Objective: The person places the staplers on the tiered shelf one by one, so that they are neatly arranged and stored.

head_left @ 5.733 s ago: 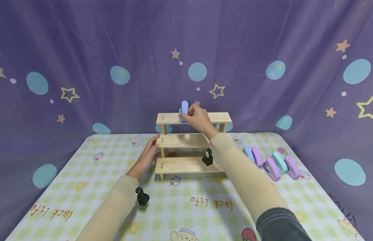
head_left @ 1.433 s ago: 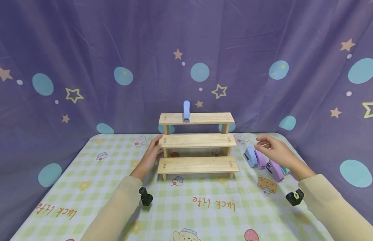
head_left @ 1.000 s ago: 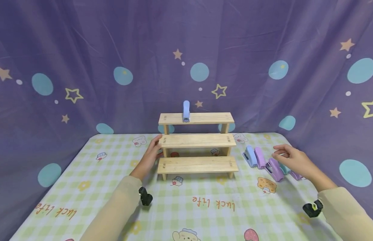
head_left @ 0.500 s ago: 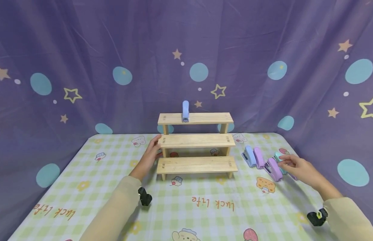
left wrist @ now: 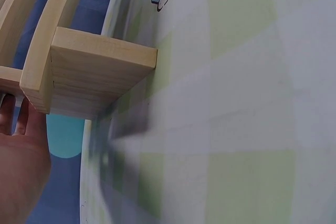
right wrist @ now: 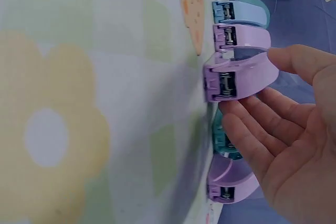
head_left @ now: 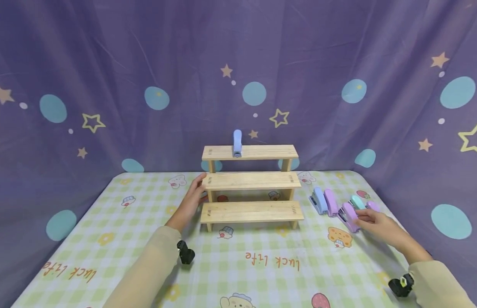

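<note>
A three-tier wooden shelf [head_left: 251, 180] stands at the table's middle, with a light blue stapler [head_left: 237, 143] upright on its top tier. My left hand [head_left: 190, 203] touches the left end of the middle tier; in the left wrist view, the wood hides part of its fingers [left wrist: 22, 116]. At the right, my right hand [head_left: 380, 226] holds a purple stapler [head_left: 350, 217] between thumb and fingers. The right wrist view shows the thumb at one side of this purple stapler [right wrist: 244, 80] and the fingertips at the other. It is still down on the table.
Left of the held stapler stand a blue stapler [head_left: 319, 200] and another purple stapler [head_left: 330, 202]. Behind it are a teal stapler [head_left: 357, 201] and a further purple stapler [head_left: 372, 205], partly hidden. A checkered cloth covers the table [head_left: 119, 239]; a purple curtain [head_left: 184, 55] hangs behind.
My right hand has let go of the blue stapler on the top tier, swung right over the stapler group, and lowered onto the front purple one. The left hand has stayed at the shelf.
</note>
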`<state>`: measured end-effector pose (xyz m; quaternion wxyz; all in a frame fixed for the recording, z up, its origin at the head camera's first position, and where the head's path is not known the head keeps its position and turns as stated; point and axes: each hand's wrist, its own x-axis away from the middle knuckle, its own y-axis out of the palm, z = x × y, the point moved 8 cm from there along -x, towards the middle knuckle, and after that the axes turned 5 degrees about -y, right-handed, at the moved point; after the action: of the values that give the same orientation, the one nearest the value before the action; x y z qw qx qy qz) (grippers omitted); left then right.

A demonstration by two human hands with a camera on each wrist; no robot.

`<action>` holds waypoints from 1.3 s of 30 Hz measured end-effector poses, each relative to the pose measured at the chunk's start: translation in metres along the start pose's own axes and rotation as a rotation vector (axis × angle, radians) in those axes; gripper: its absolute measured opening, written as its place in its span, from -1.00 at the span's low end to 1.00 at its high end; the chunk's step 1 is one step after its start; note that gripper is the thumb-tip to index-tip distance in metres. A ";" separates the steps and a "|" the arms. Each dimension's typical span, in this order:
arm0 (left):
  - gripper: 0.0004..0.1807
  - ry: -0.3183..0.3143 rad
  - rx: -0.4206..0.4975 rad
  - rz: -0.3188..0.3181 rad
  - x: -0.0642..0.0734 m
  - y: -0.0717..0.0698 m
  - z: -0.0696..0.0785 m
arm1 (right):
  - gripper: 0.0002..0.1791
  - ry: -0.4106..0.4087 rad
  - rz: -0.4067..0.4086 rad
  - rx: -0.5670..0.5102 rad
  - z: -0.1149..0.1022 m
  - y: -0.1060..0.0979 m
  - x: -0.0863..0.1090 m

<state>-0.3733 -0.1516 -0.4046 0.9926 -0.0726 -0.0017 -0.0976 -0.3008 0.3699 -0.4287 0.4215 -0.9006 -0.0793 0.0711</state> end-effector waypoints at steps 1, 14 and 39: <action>-0.40 0.001 0.001 -0.005 0.002 0.001 0.003 | -0.36 0.009 -0.006 0.004 0.002 0.001 0.000; -0.41 0.047 -0.019 0.034 -0.010 -0.004 -0.012 | -0.35 0.031 0.016 0.041 0.015 0.010 -0.002; -0.42 0.031 0.005 0.017 -0.009 -0.004 -0.012 | -0.41 0.037 0.054 0.059 0.013 0.009 -0.002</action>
<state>-0.3833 -0.1550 -0.4159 0.9934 -0.0686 0.0139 -0.0905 -0.3047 0.3733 -0.4441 0.4471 -0.8908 -0.0452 0.0680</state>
